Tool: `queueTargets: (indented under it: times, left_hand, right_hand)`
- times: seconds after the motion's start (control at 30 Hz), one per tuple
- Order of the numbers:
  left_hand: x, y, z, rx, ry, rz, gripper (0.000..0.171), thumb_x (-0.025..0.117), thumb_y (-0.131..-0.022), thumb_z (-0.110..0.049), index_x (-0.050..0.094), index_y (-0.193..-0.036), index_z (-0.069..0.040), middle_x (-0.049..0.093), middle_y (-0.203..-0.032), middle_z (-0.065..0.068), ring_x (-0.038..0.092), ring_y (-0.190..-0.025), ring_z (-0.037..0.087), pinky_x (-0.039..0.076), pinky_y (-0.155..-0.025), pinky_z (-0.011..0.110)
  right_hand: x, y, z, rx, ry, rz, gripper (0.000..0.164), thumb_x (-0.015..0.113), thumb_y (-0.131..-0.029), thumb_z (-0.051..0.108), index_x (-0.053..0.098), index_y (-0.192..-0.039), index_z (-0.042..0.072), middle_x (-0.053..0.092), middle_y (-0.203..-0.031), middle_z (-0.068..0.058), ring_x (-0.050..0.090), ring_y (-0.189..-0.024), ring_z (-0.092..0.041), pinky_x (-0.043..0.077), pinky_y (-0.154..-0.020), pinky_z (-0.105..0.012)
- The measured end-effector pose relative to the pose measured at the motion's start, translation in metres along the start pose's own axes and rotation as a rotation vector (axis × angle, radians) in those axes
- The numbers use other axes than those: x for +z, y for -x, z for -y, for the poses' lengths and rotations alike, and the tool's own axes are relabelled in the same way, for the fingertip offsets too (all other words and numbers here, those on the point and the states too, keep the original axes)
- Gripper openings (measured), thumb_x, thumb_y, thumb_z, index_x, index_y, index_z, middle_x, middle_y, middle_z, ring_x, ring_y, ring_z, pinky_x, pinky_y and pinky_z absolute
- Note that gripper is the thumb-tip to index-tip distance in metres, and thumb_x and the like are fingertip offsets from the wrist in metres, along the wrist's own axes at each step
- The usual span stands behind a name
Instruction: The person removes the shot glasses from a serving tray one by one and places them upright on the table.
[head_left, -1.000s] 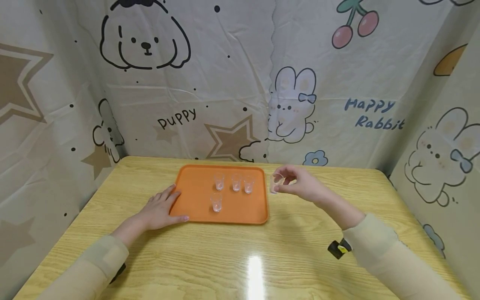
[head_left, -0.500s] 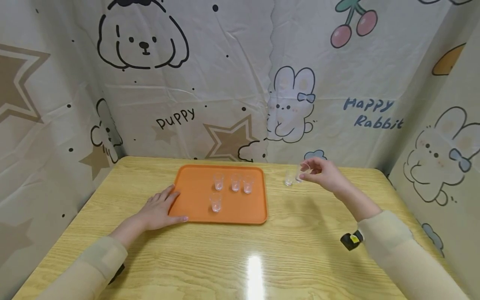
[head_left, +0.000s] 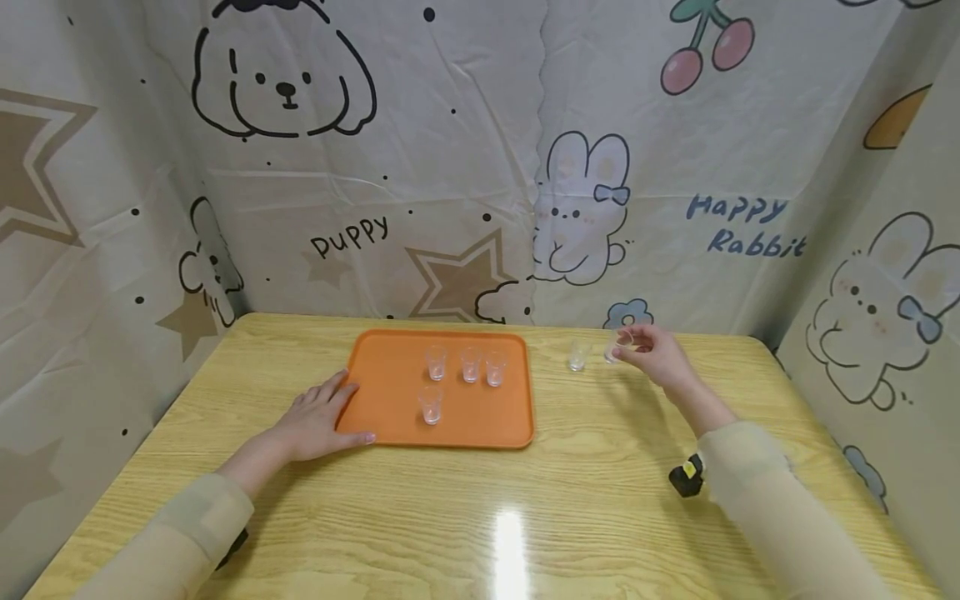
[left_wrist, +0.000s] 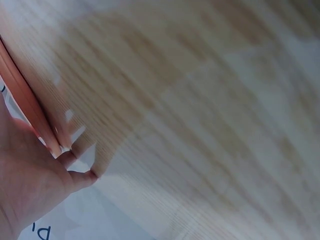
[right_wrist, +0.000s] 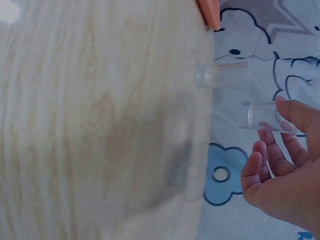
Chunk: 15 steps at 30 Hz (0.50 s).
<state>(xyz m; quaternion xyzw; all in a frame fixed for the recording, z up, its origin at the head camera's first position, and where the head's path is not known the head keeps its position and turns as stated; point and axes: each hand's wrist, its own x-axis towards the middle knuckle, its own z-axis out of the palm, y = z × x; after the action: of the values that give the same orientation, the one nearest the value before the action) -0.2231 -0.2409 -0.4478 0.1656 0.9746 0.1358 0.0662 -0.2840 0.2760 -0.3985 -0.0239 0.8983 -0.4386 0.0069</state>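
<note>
My right hand (head_left: pixel 656 358) pinches a small clear shot glass (right_wrist: pixel 262 116) between thumb and fingers. In the right wrist view it is held upright off the wooden tabletop, close to the back edge. A second clear shot glass (head_left: pixel 577 357) stands on the table just left of that hand. My left hand (head_left: pixel 318 419) lies spread at the left rim of an orange tray (head_left: pixel 390 417), its thumb along the near corner. On the tray stand three shot glasses in a back row, among them one shot glass (head_left: pixel 470 367), and a single shot glass (head_left: pixel 431 407) in front.
The wooden table (head_left: pixel 420 517) ends at the back against a patterned cloth (head_left: pixel 420 183) that also hangs at both sides. Black wrist cameras, such as the right camera (head_left: pixel 686 477), hang under both sleeves.
My right hand has carried the shot glass rightward from beside the tray to past the standing glass, which has come into view. My left hand and the tray stay put.
</note>
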Motion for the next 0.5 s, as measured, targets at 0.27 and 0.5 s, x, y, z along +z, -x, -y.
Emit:
queueTargets:
  times: [0.27, 0.5]
  left_hand:
    - [0.001, -0.001, 0.002, 0.000, -0.008, 0.002, 0.103, 0.051, -0.078, -0.075, 0.029, -0.147, -0.001, 0.013, -0.155, 0.022, 0.022, -0.134, 0.052, 0.018, -0.102, 0.069]
    - [0.004, -0.002, 0.003, 0.002, 0.001, 0.007, 0.104, 0.052, -0.078, -0.075, 0.028, -0.147, -0.002, 0.012, -0.155, 0.022, 0.021, -0.134, 0.051, 0.017, -0.103, 0.068]
  right_hand:
    - [0.013, -0.009, -0.020, 0.035, -0.009, -0.027, 0.049, 0.063, -0.092, 0.019, 0.047, -0.133, -0.002, 0.052, -0.129, -0.025, 0.045, -0.120, -0.037, 0.038, -0.100, -0.049]
    - [0.020, -0.015, -0.033, 0.056, -0.014, -0.021, 0.048, 0.062, -0.092, 0.015, 0.046, -0.133, -0.004, 0.052, -0.131, -0.024, 0.048, -0.119, -0.037, 0.040, -0.098, -0.046]
